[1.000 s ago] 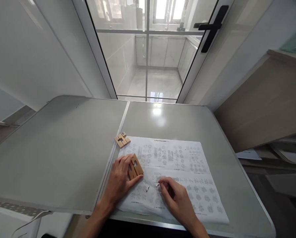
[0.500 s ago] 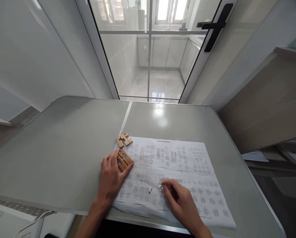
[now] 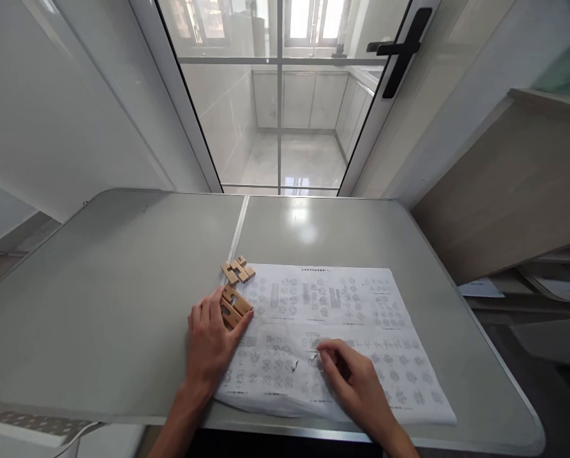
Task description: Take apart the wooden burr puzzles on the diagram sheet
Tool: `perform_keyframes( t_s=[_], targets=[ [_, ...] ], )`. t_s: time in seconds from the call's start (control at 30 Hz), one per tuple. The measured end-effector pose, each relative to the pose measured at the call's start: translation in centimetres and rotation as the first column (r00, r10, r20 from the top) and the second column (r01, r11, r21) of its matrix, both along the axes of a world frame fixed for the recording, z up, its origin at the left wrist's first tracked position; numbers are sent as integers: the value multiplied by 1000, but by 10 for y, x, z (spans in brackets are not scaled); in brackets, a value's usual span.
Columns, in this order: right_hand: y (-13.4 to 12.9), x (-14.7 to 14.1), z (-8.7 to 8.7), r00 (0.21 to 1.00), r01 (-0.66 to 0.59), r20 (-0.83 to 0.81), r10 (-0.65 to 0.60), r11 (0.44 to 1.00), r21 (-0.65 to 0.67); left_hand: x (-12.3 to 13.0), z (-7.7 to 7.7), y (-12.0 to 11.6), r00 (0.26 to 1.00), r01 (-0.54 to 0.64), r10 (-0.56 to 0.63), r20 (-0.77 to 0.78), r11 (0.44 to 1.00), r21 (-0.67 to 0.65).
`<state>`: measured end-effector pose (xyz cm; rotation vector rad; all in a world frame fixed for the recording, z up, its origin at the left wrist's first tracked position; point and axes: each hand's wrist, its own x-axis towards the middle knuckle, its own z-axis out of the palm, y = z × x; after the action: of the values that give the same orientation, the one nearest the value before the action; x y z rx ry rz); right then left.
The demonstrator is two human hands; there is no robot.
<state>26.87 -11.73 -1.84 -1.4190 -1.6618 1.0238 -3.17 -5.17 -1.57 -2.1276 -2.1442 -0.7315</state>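
Note:
Notched wooden blocks (image 3: 237, 304) lie at the left edge of a printed sheet (image 3: 356, 299), with my left hand (image 3: 211, 334) curled around their left and near sides, thumb and fingers against them. Just beyond are more small wooden pieces (image 3: 238, 271), touched by neither hand. Over the lower middle of the sheet, my right hand (image 3: 354, 375) has its fingers bent and its thumb and fingertips together beside a small white scrap (image 3: 314, 356); whether it pinches the scrap is hard to tell. Another white scrap (image 3: 294, 366) lies a little to the left on the paper.
The grey-green table (image 3: 123, 286) has a pale seam running away from me. Behind its far edge stands a glass door with a black handle (image 3: 402, 51). Wooden shelving (image 3: 514, 197) is at the right, and a white cable hangs below the near left edge.
The camera view has shifted slightly. My right hand has moved a little to the right over the sheet, near the scrap; my left hand still rests around the blocks.

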Motion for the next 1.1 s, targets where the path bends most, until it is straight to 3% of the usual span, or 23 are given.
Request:
perform_keyframes(
  t_s=[0.5, 0.83, 1.1],
  targets=[
    [-3, -1, -7, 993, 116, 10, -115, 993, -40, -15, -4, 1, 999, 20, -19, 42, 1000, -7],
    [-6, -3, -7, 980, 199, -8, -200, 975, -99, -42, -7, -17, 978, 136, -116, 172, 985, -106],
    [-7, -2, -8, 967, 251, -4, -253, 960, -122, -42, -9, -29, 970, 174, -161, 182, 983, -58]
  ],
)
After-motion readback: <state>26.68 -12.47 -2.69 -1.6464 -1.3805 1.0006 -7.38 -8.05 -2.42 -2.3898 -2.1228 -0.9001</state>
